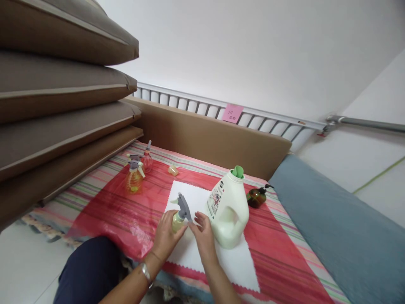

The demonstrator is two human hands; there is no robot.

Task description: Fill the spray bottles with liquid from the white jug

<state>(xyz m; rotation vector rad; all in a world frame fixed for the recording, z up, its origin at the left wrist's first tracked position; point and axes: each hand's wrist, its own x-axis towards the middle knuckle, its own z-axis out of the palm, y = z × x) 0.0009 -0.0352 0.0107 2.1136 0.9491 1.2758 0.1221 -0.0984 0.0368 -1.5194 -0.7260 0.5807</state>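
My left hand (167, 237), with a silver bracelet at the wrist, is wrapped around a small spray bottle (177, 223) that looks yellowish green. Its grey trigger head (183, 206) points up and to the left. Close by on the right is my right hand (204, 236), fingers apart and curved, the thumb at the lower end of the sprayer head; whether it touches is hard to tell. A large pale green jug (232, 228) with a handle and a green piece in its mouth stands just right of my right hand. Beneath is a white scalloped-edge sheet (234, 268).
Spray bottles, one amber (134, 181) and one pink (146, 162), stand at the left by a small pale cup-like piece (173, 170). A dark pump bottle (257, 197) lies behind the jug. Stacked cushions (69, 97) rise at left; a brown board (202, 135) stands behind.
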